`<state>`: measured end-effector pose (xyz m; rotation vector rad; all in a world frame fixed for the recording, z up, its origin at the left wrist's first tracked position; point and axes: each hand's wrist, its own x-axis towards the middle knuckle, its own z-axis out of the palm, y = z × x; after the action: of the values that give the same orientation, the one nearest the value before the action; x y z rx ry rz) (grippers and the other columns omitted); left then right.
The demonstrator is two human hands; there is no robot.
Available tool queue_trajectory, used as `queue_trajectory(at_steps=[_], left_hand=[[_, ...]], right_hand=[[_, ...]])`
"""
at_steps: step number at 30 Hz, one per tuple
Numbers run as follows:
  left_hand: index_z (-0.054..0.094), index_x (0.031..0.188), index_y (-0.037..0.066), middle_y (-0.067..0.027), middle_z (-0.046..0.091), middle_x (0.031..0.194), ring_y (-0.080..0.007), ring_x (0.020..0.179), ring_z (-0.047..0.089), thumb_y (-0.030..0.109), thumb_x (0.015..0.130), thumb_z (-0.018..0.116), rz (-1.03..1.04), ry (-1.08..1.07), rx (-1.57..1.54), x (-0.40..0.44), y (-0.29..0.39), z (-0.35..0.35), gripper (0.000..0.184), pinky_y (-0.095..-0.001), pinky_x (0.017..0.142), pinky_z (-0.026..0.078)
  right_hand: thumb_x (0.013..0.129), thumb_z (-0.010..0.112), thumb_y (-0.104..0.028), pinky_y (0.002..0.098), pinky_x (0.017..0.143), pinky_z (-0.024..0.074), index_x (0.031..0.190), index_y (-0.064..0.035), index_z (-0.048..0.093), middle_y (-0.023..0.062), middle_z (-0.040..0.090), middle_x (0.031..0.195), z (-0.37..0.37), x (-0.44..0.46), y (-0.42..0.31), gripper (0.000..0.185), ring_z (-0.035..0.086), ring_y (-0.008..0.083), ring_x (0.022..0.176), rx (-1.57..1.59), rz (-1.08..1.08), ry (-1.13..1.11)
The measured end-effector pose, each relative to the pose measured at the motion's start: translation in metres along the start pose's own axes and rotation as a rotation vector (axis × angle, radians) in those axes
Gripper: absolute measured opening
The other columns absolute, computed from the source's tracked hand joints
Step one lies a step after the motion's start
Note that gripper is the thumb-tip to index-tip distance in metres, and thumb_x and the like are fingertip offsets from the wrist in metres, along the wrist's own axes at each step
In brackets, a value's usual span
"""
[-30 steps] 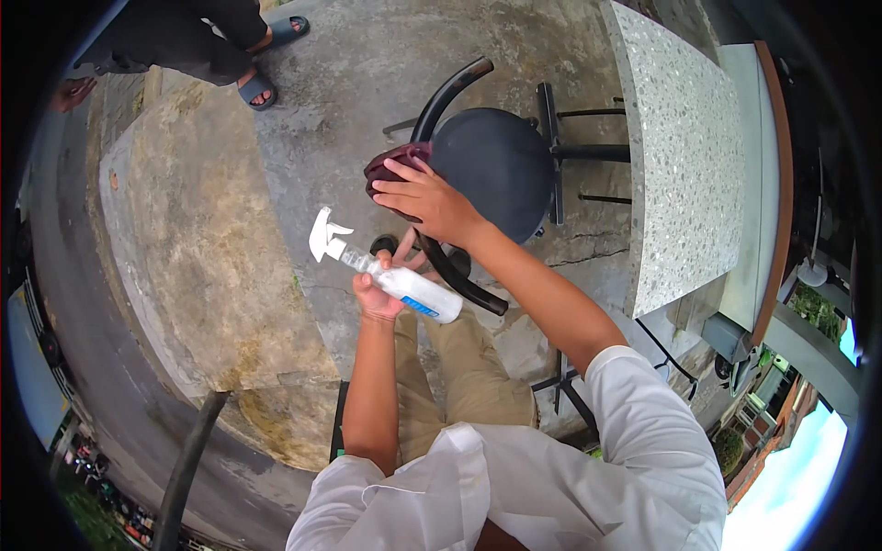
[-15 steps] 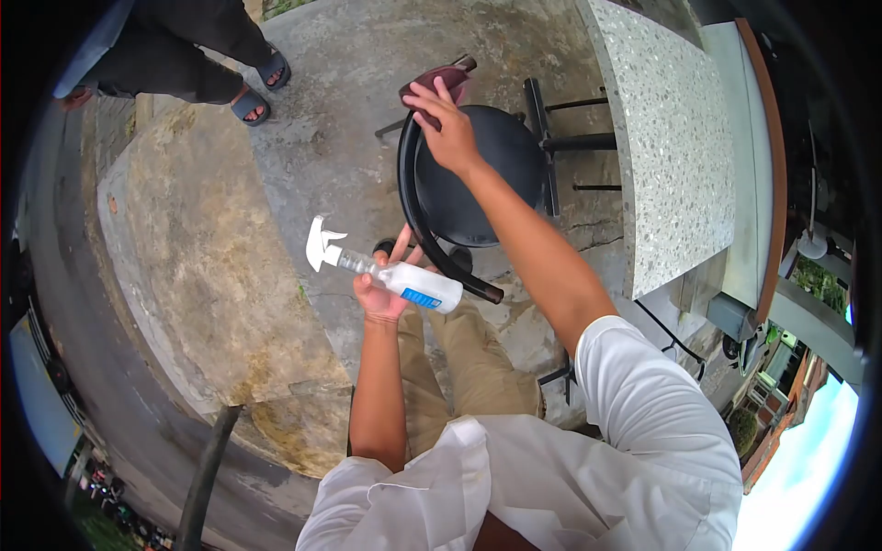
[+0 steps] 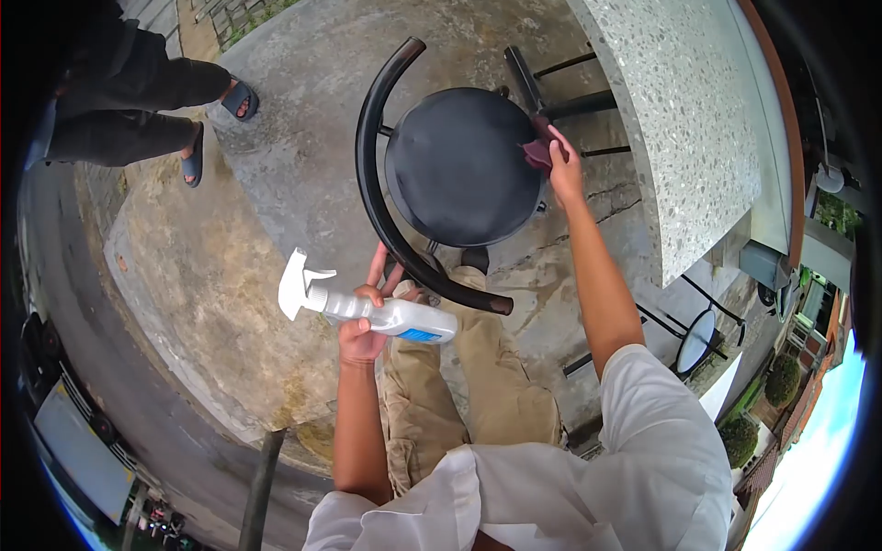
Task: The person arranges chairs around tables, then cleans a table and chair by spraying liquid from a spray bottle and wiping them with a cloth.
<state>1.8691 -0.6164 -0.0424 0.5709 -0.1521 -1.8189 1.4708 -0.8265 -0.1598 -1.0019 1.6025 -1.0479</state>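
Observation:
A clear spray bottle (image 3: 404, 317) with a white trigger head and a blue label lies sideways in my left hand (image 3: 363, 338), whose thumb and fingers wrap its neck. Part of that hand is close to the chair's curved black backrest rail (image 3: 372, 165). My right hand (image 3: 565, 174) grips a dark maroon cloth (image 3: 538, 154) at the right edge of the round black chair seat (image 3: 464, 165). The cloth lies against a black bar there; my fingers partly hide it.
A speckled terrazzo tabletop (image 3: 675, 119) stands to the right of the chair. At upper left, a person in dark trousers (image 3: 138, 83) and sandals stands on the concrete floor (image 3: 202, 285). A metal pole (image 3: 264, 487) rises at lower left. A round stool (image 3: 696, 340) is at right.
My right hand moved with the cloth from the backrest's upper end to the seat's right side. The backrest's full curve now shows. My left hand still holds the bottle.

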Motion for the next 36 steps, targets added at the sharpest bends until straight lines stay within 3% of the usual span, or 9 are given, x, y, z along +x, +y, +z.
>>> queue_trajectory(at_steps=[2, 3, 5, 10, 18, 23, 26, 33, 36], left_hand=[[0.07, 0.09, 0.007, -0.0185, 0.012, 0.17, -0.0469, 0.154, 0.017, 0.027, 0.071, 0.081, -0.036, 0.021, 0.024, -0.003, -0.007, -0.012, 0.03, -0.0685, 0.114, 0.036], [0.07, 0.09, 0.007, -0.0185, 0.012, 0.17, -0.0473, 0.154, 0.018, 0.028, 0.07, 0.081, -0.029, 0.004, 0.011, -0.004, -0.012, -0.011, 0.031, -0.0697, 0.114, 0.034], [0.07, 0.09, 0.008, -0.0181, 0.013, 0.17, -0.0518, 0.152, 0.017, 0.03, 0.069, 0.08, -0.004, -0.03, 0.0, -0.001, -0.015, -0.005, 0.032, -0.0741, 0.112, 0.032], [0.073, 0.089, 0.02, -0.0179, 0.016, 0.169, -0.0566, 0.151, 0.015, 0.037, 0.068, 0.08, 0.006, 0.003, 0.027, 0.002, -0.012, 0.006, 0.028, -0.0792, 0.11, 0.029], [0.07, 0.088, 0.014, -0.0195, 0.017, 0.169, -0.055, 0.15, 0.02, 0.033, 0.068, 0.08, 0.071, 0.077, -0.079, -0.002, -0.019, 0.006, 0.029, -0.0824, 0.107, 0.029], [0.07, 0.088, 0.015, -0.0197, 0.02, 0.168, -0.0529, 0.15, 0.023, 0.033, 0.068, 0.08, 0.037, 0.063, 0.011, -0.003, -0.016, 0.002, 0.029, -0.0819, 0.108, 0.029], [0.07, 0.086, 0.015, -0.0198, 0.022, 0.167, -0.0534, 0.149, 0.023, 0.033, 0.067, 0.08, 0.004, 0.054, 0.085, 0.0, -0.014, 0.004, 0.028, -0.0813, 0.107, 0.032], [0.07, 0.086, 0.017, -0.0204, 0.015, 0.168, -0.0585, 0.149, 0.016, 0.035, 0.069, 0.08, -0.015, 0.022, 0.114, 0.002, -0.011, 0.006, 0.027, -0.0819, 0.107, 0.032], [0.07, 0.087, 0.017, -0.02, 0.014, 0.169, -0.0587, 0.149, 0.015, 0.035, 0.07, 0.079, -0.037, 0.022, 0.145, 0.001, -0.01, 0.007, 0.027, -0.0828, 0.108, 0.029]], right_hand=[[0.107, 0.052, -0.026, 0.0363, 0.118, 0.0347, 0.147, -0.0131, 0.055, 0.0153, 0.051, 0.153, 0.021, 0.075, 0.045, 0.041, 0.043, 0.0275, 0.145, -0.349, -0.269, 0.109], [0.105, 0.053, -0.029, 0.0452, 0.122, 0.0263, 0.147, -0.0183, 0.055, 0.0139, 0.045, 0.158, 0.044, 0.099, 0.064, 0.044, 0.035, 0.0337, 0.15, -0.484, -0.261, 0.113], [0.102, 0.057, -0.034, 0.0569, 0.122, 0.0179, 0.146, -0.0181, 0.056, 0.005, 0.048, 0.157, 0.112, 0.098, 0.056, 0.047, 0.034, 0.0282, 0.151, -0.834, -0.439, 0.107], [0.102, 0.058, -0.031, 0.0514, 0.121, 0.025, 0.146, -0.0182, 0.055, -0.0005, 0.046, 0.158, 0.215, 0.015, 0.05, 0.046, 0.036, 0.021, 0.15, -0.785, -0.778, -0.408], [0.097, 0.063, -0.022, 0.0474, 0.125, 0.0237, 0.14, -0.0177, 0.061, -0.0049, 0.052, 0.152, 0.128, -0.117, 0.074, 0.043, 0.037, 0.0153, 0.148, -0.752, -0.789, -1.215], [0.096, 0.061, -0.016, 0.0457, 0.125, 0.0256, 0.143, -0.0201, 0.058, -0.0065, 0.049, 0.155, 0.103, -0.101, 0.067, 0.047, 0.035, 0.0149, 0.15, -0.821, -1.025, -1.264], [0.097, 0.058, -0.016, 0.0447, 0.124, 0.0264, 0.145, -0.0216, 0.056, -0.0078, 0.046, 0.157, 0.151, -0.057, 0.07, 0.048, 0.033, 0.0157, 0.151, -0.832, -1.182, -1.19], [0.098, 0.061, -0.019, 0.0475, 0.121, 0.0299, 0.147, -0.0226, 0.053, -0.0046, 0.046, 0.157, 0.182, 0.067, 0.036, 0.05, 0.037, 0.0192, 0.149, -0.874, -1.079, -0.691], [0.1, 0.06, -0.023, 0.0495, 0.119, 0.0316, 0.147, -0.0213, 0.053, -0.002, 0.046, 0.157, 0.137, 0.076, 0.04, 0.048, 0.038, 0.0221, 0.148, -0.959, -0.701, -0.142]])
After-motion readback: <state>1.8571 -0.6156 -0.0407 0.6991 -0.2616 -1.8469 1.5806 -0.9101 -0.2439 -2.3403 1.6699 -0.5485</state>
